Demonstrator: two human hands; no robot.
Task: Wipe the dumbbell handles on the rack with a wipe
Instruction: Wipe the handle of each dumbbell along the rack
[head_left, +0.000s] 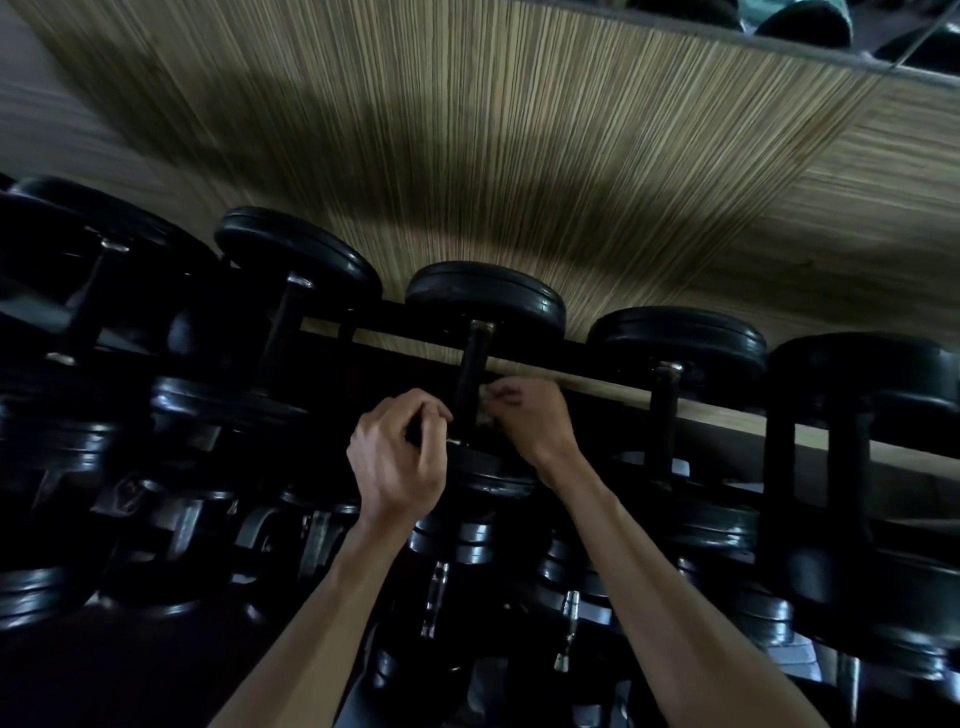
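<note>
Dim and crowded, the dumbbell rack fills the lower view, its black rails carrying rows of round, rubber-edged weights. Nearest, below the middle dumbbell, lie smaller chrome-handled dumbbells packed close together on a lower tier. Two bare forearms rise from there to the middle dumbbell's dark, straight handle. Left of that handle, the left hand has its fingers curled, with the tips at the handle's lower end; whether that grip holds the bar cannot be told. Right of the handle, the right hand pinches a small pale wipe against the bar. Neighbouring dumbbells flank the middle one on both sides with narrow gaps between them. Beyond the rack stands a wall of fine, vertically streaked wood grain, shadowed in patches.
</note>
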